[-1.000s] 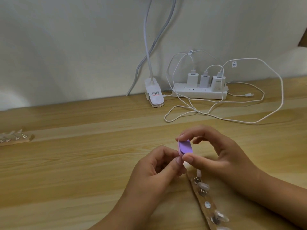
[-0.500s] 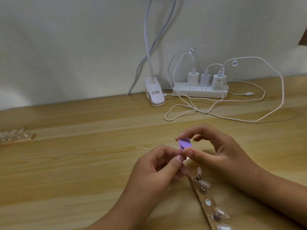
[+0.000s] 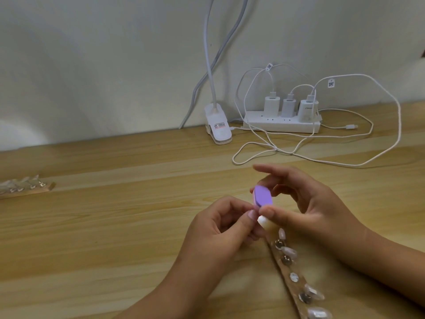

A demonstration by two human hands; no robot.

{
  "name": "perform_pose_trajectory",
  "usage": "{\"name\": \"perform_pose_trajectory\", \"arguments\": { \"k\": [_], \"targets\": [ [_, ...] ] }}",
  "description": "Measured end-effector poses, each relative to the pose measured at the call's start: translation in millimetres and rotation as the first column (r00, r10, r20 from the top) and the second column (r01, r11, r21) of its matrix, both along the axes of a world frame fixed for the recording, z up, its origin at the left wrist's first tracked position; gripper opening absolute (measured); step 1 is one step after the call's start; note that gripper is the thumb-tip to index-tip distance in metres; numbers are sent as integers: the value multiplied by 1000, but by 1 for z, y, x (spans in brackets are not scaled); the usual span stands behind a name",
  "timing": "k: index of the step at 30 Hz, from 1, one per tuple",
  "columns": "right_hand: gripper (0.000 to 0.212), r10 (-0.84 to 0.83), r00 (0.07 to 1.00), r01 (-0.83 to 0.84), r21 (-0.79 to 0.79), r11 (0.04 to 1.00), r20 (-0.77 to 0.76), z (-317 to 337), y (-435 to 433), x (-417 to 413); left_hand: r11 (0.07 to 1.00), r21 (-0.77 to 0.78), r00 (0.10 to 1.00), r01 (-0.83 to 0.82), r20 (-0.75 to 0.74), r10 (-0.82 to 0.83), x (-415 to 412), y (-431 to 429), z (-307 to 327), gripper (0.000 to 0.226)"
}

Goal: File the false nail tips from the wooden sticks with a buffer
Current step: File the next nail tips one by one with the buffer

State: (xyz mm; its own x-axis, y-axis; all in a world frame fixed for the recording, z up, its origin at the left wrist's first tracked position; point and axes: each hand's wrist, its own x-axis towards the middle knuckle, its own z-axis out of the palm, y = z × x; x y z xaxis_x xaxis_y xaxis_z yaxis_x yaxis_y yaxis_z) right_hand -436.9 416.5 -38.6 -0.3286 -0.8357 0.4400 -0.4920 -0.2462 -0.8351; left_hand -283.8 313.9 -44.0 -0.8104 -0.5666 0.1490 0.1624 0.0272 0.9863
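The right hand (image 3: 315, 210), in the middle of the frame, pinches the little purple buffer (image 3: 331, 198) between thumb and finger. Its other fingers are spread out. The left hand (image 3: 218, 229), just below and to the left, is curled and pinches a tiny pale nail tip (image 3: 264, 223) right under the buffer. They seem to touch.

The nail tip looks thin, light and slippery. I think it could bend or pop away, so hold it by its sides.

A wooden stick (image 3: 299, 287) with more tips runs to the lower right corner. Another stick (image 3: 30, 193) lies at the left edge. A power strip (image 3: 280, 125) sits at the upper right.
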Motion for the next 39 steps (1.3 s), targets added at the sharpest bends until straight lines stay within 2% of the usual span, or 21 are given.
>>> {"name": "perform_pose_trajectory", "arguments": {
  "k": [2, 6, 9, 13, 17, 19, 21, 23, 24, 27, 28, 31, 35, 38, 39],
  "targets": [
    [49, -8, 1000, 8, 42, 999, 17, 3, 0, -2, 1000, -10, 1000, 6, 1, -6, 0, 0, 1, 14],
    [36, 36, 996, -37, -6, 999, -79, 1, 2, 1, 1000, -14, 1000, 20, 1, -20, 0, 1, 1, 14],
    [36, 11, 1000, -11, 23, 1000, 2, 0, -1, -2, 1000, -12, 1000, 9, 15, -9, 0, 0, 1, 7],
    [40, 41, 991, -44, -18, 999, -125, -1, 0, 1, 1000, -10, 999, 17, 27, -17, 0, 1, 1, 10],
    [39, -13, 1000, 13, 22, 1000, -25, 2, 1, -1, 999, -37, 999, 20, 27, -19, 1, 1, 1, 10],
    [31, 9, 991, -13, -26, 1000, -133, 2, 3, 3, 999, -46, 999, 26, 33, -24, 0, 2, 2, 9],
    [23, -16, 985, 15, -5, 1000, -174, 0, 3, 4, 998, -55, 999, 24, 36, -22, 0, 2, 1, 10],
    [21, -30, 997, 34, 58, 998, -66, 2, 2, 2, 998, -64, 999, 24, 30, -22, 1, 1, 1, 8],
    [22, -24, 998, 28, 61, 998, -59, 3, 2, 3, 997, -66, 999, 27, 27, -25, 1, 1, 1, 7],
    [28, 16, 969, -23, -25, 999, -245, 2, 4, 6, 998, -46, 999, 41, 7, -41, 1, 3, 2, 9],
    [28, 8, 970, -10, -9, 1000, -244, 1, 4, 5, 998, -47, 999, 38, 6, -38, 1, 3, 2, 10],
    [30, -27, 996, 34, 79, 996, -88, 1, 4, 1, 999, -43, 999, 29, 15, -28, 1, 2, 2, 11],
    [26, -12, 981, 10, -10, 1000, -194, 1, 4, 3, 1000, -22, 1000, 14, 7, -14, 1, 3, 3, 8],
    [22, -40, 999, 41, 56, 998, -20, 1, 2, 0, 999, -30, 1000, 18, 8, -17, 1, 2, 2, 9],
    [22, -28, 999, 29, 38, 999, -28, 1, 3, 1, 999, -33, 1000, 20, 7, -20, 2, 2, 2, 9]
  ]
}}
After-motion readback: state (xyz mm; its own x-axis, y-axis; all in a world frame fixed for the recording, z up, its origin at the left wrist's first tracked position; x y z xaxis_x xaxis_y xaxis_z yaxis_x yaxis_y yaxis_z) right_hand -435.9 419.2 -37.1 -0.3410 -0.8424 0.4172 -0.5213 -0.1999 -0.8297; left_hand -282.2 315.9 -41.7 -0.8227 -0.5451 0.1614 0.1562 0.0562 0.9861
